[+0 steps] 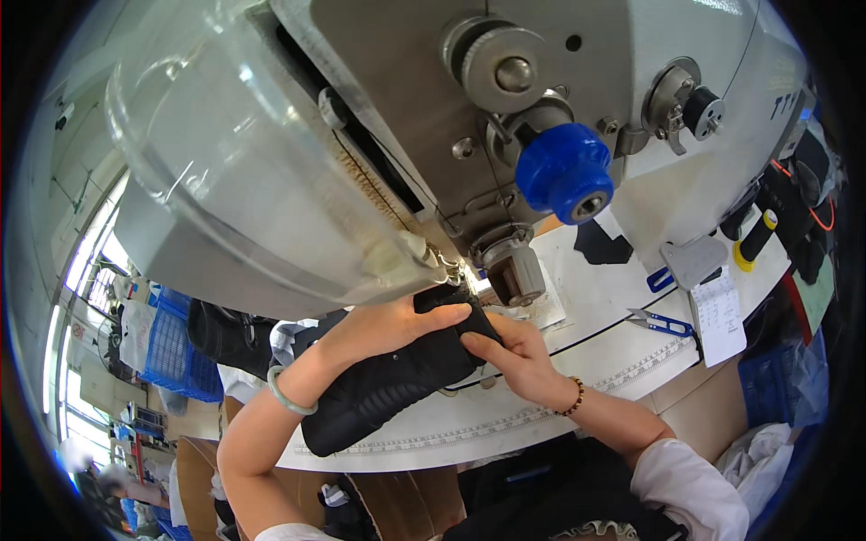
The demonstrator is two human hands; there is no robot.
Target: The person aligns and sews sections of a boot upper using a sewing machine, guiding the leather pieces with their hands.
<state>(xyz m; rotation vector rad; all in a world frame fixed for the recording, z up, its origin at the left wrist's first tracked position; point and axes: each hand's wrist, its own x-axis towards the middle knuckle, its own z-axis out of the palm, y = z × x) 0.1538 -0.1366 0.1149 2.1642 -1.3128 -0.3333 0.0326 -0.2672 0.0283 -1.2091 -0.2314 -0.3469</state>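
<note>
A black padded fabric piece with stitched ridges lies on the white sewing table, under the head of a sewing machine. My left hand, with a pale bangle at the wrist, grips its upper side, the thumb stretched along it. At the right end, my right hand pinches the fabric's edge between thumb and fingers. Both hands are close to the machine's needle area, where the needle and the fabric beneath it are hidden. A blue knob and a clear plastic guard hang above.
Blue-handled thread snips, a paper slip and a black-and-yellow thread spool lie to the right. A black fabric scrap sits behind the machine head. A measuring tape runs along the table's curved front edge. Blue crates stand left.
</note>
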